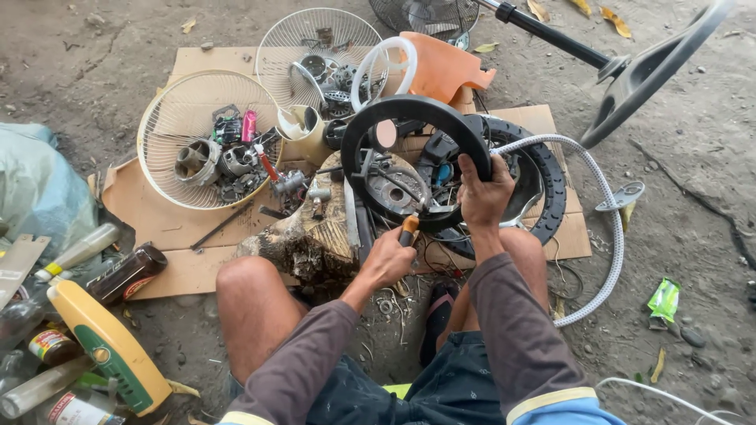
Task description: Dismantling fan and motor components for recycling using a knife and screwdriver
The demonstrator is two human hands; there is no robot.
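Observation:
My right hand (483, 193) grips the rim of a black round fan housing (409, 114) that stands tilted on a wooden stump (315, 236). My left hand (387, 258) is closed on a tool with an orange and black handle (409, 229), its shaft reaching into the housing's inner metal parts (394, 189). Both knees sit on either side of the stump. A black tyre-like ring (551, 177) lies behind the housing.
Two cream wire fan guards (161, 138) (276, 47) hold loose motor parts on flattened cardboard (157, 228). An orange plastic piece (441, 67), a white braided hose (610, 228), bottles (110, 346) at left, and a black fan stand (630, 75) surround me on dirt ground.

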